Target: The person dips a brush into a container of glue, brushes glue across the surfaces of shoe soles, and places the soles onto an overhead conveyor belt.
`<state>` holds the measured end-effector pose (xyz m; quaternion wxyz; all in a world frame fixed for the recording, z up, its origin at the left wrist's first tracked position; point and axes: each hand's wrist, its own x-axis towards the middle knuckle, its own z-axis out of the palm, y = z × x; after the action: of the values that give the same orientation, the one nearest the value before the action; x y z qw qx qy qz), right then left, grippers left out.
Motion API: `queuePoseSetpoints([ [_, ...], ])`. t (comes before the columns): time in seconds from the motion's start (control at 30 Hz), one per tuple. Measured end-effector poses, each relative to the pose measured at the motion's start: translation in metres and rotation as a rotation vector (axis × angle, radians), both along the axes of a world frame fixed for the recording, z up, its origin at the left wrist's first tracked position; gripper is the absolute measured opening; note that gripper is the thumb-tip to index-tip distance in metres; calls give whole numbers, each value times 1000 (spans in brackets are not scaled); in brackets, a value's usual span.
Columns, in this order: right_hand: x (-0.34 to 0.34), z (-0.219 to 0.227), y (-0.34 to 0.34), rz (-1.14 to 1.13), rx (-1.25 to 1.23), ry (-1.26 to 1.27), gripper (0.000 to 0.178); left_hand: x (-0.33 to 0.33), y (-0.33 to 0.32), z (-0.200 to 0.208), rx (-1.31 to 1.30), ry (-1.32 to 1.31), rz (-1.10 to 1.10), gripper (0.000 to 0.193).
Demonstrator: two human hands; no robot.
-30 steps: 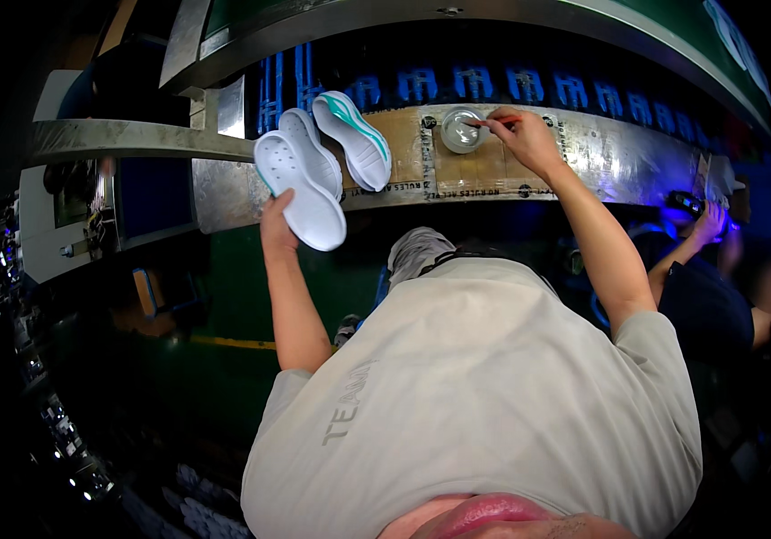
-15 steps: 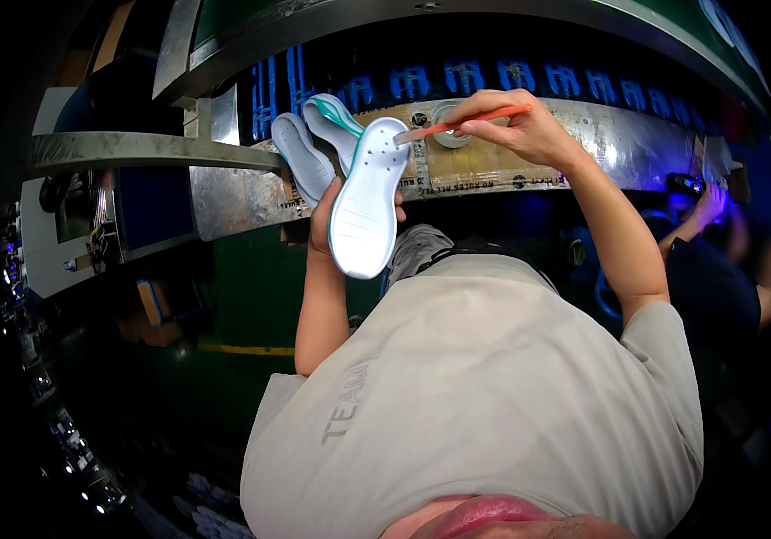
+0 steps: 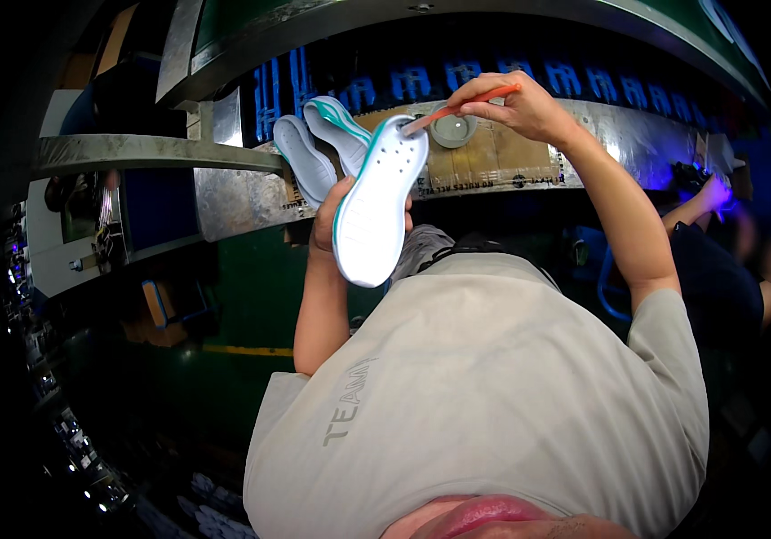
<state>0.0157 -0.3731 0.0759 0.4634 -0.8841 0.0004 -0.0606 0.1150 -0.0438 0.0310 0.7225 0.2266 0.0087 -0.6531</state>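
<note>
My left hand [image 3: 329, 218] grips a white shoe sole [image 3: 376, 211] with a teal edge from beneath, its fingers partly hidden behind it. Small dark holes dot the sole's upper half. In my right hand [image 3: 520, 110] is a brush with an orange handle [image 3: 466, 106], held in a pinch; its tip touches the sole near the far end. Two more soles, a greyish-white one [image 3: 300, 160] and one with a teal stripe [image 3: 336, 133], lie on the bench just beyond my left hand. A small round white bowl [image 3: 454, 131] stands beneath the brush handle.
The metal bench [image 3: 606, 148] is partly covered with brown cardboard [image 3: 493, 162] and tape. Blue racks [image 3: 411, 83] line its far side. A metal bar [image 3: 161, 154] juts in from the left. Another person's arm [image 3: 695, 205] is at the far right.
The brush tip has shifted from the sole's holes toward its far end. The held sole has moved slightly right and toward me, uncovering more of the bowl.
</note>
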Motion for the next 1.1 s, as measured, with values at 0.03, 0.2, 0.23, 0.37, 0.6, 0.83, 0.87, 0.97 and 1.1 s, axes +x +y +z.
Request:
queuePoseSetpoints([
  [0.03, -2, -3, 4, 4, 1, -2, 22, 4, -3, -2, 1, -2, 4, 69],
  [0.2, -23, 6, 38, -52, 73, -20, 21, 7, -27, 0, 67, -410, 183, 64],
  [0.23, -26, 8, 46, -29, 121, -33, 20, 10, -31, -3, 62, -484, 218, 66],
  [0.37, -41, 12, 62, 9, 172, 22, 18, 20, -43, 0, -12, -555, 278, 70],
  [0.6, -64, 26, 79, -53, 290, 112, 14, 38, -43, 8, 135, -801, 450, 71],
  [0.83, -64, 13, 90, -245, 759, 289, 25, 29, -59, 6, 221, -1148, 586, 61],
  [0.87, -63, 10, 92, -257, 828, 293, 27, 28, -61, 2, 185, -1185, 623, 59],
  [0.97, -56, 4, 98, -359, 1076, 339, 27, 25, -59, -6, 179, -1258, 646, 56],
  [1.1, -45, 6, 102, -413, 1228, 305, 28, 14, -65, -6, 314, -1513, 643, 60],
])
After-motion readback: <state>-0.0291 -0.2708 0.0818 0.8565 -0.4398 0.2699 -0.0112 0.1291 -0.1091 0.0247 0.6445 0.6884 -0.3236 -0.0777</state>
